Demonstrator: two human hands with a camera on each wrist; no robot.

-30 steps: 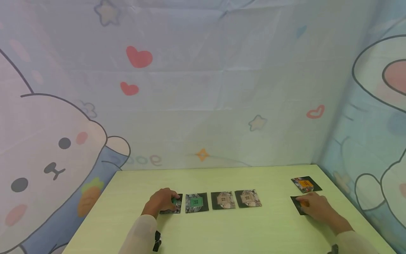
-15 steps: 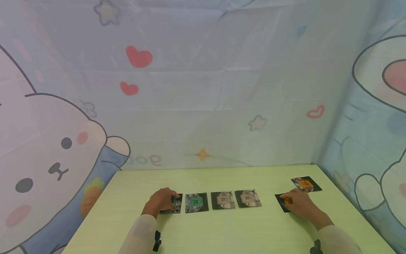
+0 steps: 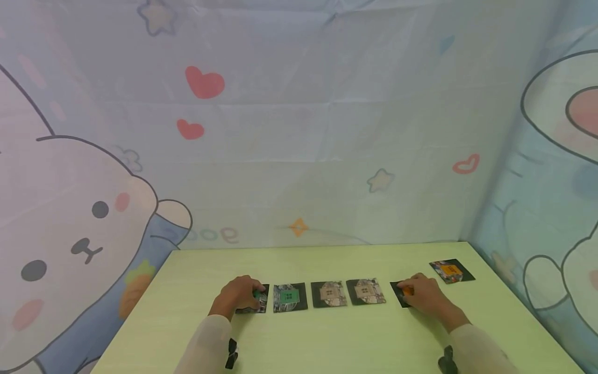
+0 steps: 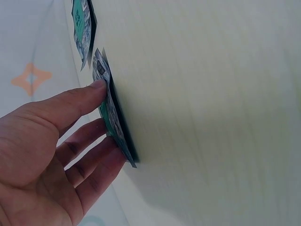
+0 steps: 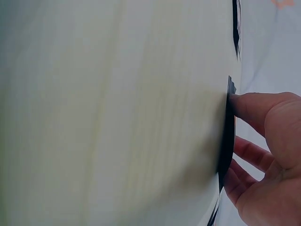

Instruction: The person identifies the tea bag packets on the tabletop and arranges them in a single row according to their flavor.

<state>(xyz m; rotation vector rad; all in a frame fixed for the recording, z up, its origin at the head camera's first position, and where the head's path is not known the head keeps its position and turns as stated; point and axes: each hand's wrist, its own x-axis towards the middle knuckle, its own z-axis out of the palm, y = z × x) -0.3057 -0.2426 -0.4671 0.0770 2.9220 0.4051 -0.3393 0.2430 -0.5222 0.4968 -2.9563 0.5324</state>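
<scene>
At the left end of a row of flat square packets, my left hand (image 3: 238,294) holds a green-labelled packet (image 3: 263,299) by its edges, on the table. In the left wrist view its thumb and fingertips sit on the printed face of this packet (image 4: 112,106). To the right of the row, my right hand (image 3: 424,294) grips an orange-labelled black packet (image 3: 398,297) between thumb and fingers. The right wrist view shows the dark edge of that packet (image 5: 226,136) close over the table. Much of both packets is hidden by the hands.
Between the hands lie a green-labelled packet (image 3: 289,297) and two beige-labelled packets (image 3: 329,294), side by side. Another orange-labelled packet (image 3: 452,270) lies at the back right of the pale yellow-green table (image 3: 317,343). A printed cloth (image 3: 299,171) hangs behind.
My right hand has moved left with the orange-labelled packet, from near the table's right side to close by the row's right end. The left hand has stayed in place.
</scene>
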